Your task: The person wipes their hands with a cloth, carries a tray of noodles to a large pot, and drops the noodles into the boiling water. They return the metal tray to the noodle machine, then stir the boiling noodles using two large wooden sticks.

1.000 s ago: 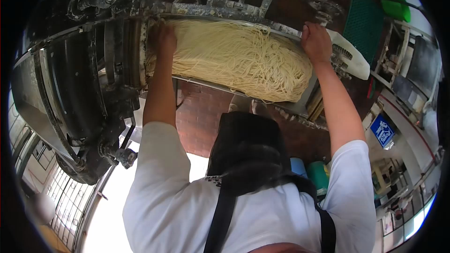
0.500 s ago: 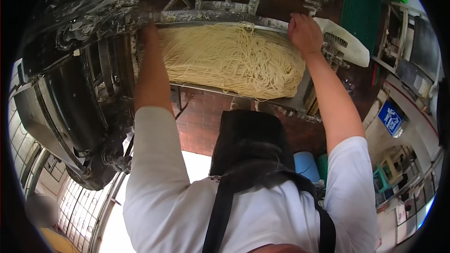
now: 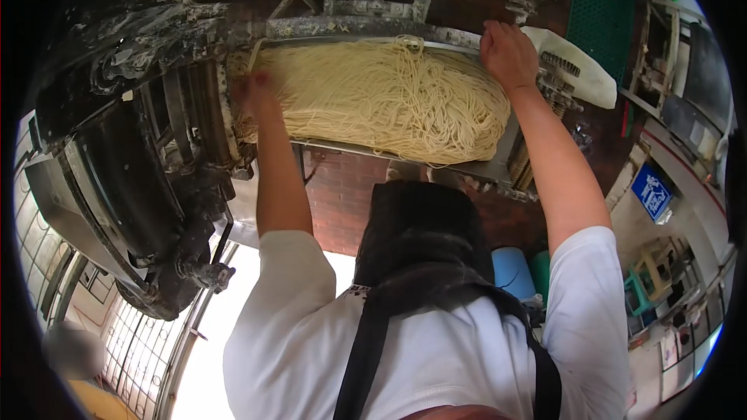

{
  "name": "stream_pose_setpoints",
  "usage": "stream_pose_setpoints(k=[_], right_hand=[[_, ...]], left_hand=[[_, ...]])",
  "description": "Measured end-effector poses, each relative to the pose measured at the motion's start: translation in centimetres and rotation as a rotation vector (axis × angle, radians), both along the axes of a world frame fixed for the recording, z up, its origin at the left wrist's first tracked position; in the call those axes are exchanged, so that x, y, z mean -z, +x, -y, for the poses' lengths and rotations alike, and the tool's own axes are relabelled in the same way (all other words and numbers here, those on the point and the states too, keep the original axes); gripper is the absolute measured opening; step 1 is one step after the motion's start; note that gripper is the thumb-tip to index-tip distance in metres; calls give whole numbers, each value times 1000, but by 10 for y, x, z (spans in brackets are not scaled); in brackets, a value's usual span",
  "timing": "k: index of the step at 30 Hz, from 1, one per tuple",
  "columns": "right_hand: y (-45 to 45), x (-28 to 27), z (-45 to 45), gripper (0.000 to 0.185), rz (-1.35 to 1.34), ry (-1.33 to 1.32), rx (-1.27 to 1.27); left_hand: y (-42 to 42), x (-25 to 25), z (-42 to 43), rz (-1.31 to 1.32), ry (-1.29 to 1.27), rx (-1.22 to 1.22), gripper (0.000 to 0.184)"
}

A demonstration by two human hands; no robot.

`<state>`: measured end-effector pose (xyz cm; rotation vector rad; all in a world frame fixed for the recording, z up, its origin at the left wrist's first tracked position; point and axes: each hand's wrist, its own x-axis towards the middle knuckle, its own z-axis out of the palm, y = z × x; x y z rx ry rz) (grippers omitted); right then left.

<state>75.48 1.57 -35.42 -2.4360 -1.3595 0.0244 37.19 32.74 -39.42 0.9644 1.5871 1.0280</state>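
Observation:
A thick heap of pale yellow noodles (image 3: 405, 101) fills a long metal tray (image 3: 498, 165), its strands combed straighter on the left and tangled on the right. My left hand (image 3: 258, 95) is at the heap's left end, beside the machine's rollers. Motion smears its fingers, so I cannot see whether they hold strands. At the tray's far right corner, my right hand (image 3: 509, 54) has its fingers curled over the rim.
Dark, flour-dusted machinery with a large black roller (image 3: 124, 179) stands close on the left. A coil spring (image 3: 560, 64) and a white cover (image 3: 587, 82) sit just right of my right hand. A blue bin (image 3: 511, 272) is on the floor behind.
My left hand has come from the tray's far left corner toward my body, along the noodles' left end. My right hand stays at the far right corner.

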Motion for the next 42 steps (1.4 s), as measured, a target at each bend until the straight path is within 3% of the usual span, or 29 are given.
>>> stream_pose_setpoints(k=[5, 8, 13, 15, 18, 21, 24, 27, 32, 33, 35, 37, 39, 42], right_hand=[[0, 0, 0, 14, -14, -2, 7], [0, 0, 0, 14, -9, 7, 2], [-1, 0, 0, 14, -3, 13, -8], [-2, 4, 1, 14, -1, 2, 11], [-1, 2, 1, 13, 0, -26, 9], [-4, -1, 0, 13, -25, -30, 25], [-2, -3, 0, 13, -31, -42, 38], [-1, 1, 0, 13, -23, -8, 20], [-1, 3, 0, 13, -2, -19, 14], [-1, 4, 0, 13, 8, -23, 10], [0, 4, 2, 13, 13, -33, 6], [-1, 0, -1, 13, 5, -29, -3], [-4, -2, -2, 13, -36, -65, 0], [2, 0, -2, 12, -30, -61, 9]], left_hand=[[-4, -46, 59, 273, 209, -132, 29], [-9, -51, 63, 149, 431, 25, 33], [61, -48, -21, -1116, -79, 539, 40], [39, 39, -78, -1193, 95, 565, 47], [31, 76, -117, -1291, -64, 766, 42], [26, 71, -91, -1065, 177, 596, 38], [69, 6, -38, -1473, 373, 695, 36], [89, 15, -54, -1293, 441, 969, 35], [123, 114, -134, -1622, -19, 1391, 36], [129, 122, -132, -1600, -72, 1274, 36], [144, 172, -139, -1601, -306, 1675, 36], [137, 185, -127, -1579, -467, 1871, 36], [153, 168, -100, -1576, -486, 1863, 34], [172, 136, -78, -1698, -212, 1980, 28]])
